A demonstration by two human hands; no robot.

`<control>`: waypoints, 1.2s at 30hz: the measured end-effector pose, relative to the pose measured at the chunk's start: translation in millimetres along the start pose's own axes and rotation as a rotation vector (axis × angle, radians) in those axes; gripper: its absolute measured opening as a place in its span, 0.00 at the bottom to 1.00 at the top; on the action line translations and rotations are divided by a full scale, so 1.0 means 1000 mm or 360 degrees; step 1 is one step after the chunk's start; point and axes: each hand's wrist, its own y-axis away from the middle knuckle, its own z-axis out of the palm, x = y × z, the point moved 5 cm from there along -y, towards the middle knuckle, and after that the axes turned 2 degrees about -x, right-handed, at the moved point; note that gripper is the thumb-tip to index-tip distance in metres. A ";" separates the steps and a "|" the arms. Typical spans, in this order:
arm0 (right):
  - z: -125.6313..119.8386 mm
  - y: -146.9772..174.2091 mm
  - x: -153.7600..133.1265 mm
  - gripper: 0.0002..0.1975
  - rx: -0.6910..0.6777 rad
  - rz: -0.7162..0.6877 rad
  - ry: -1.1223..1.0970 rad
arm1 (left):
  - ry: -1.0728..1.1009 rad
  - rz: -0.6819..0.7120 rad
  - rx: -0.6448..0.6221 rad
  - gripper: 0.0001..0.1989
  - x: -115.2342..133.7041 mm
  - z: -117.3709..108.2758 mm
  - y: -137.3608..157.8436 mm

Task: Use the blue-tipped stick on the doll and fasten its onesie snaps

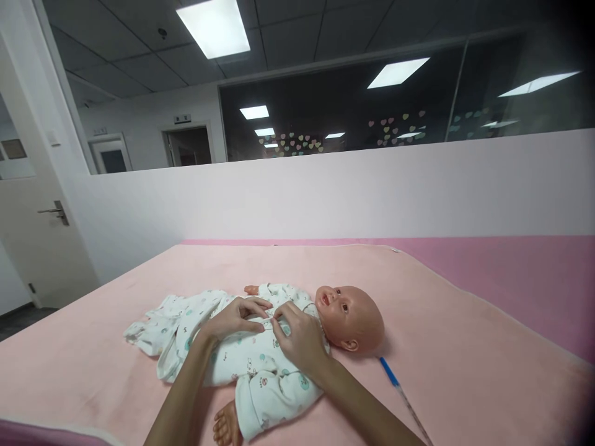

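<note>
White cloth baby suit with small green and brown print (pixel 232 367), under fingers of both hands, on bald plastic baby doll (pixel 360 319)
Right hand (pixel 300 337): thumb and forefinger pinched together on suit's front edge
Left hand (pixel 239 319): thumb and fingers spread apart on suit front, just beside right fingertips
Suit likely light, soft, limp, creasing easily; best pinched at edge, cloth beside it pressed flat
Doll's head, beyond right fingers, probably stiff, smooth, slippery; torso better for steadying
</note>
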 end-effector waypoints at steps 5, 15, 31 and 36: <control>-0.001 0.003 0.001 0.05 0.0047 -0.0033 0.0039 | -0.0098 0.0016 0.0055 0.10 0.004 0.005 -0.002; 0.004 0.003 0.003 0.02 0.0026 0.0015 0.0125 | -0.0180 0.0001 0.0064 0.09 0.002 0.008 -0.003; 0.005 0.003 0.004 0.09 -0.0072 0.0094 0.0076 | -0.0331 0.0046 0.0136 0.05 0.007 0.013 -0.006; 0.003 0.003 0.004 0.08 -0.0080 0.0128 0.0026 | -0.0222 0.0060 0.0091 0.04 0.006 0.011 -0.005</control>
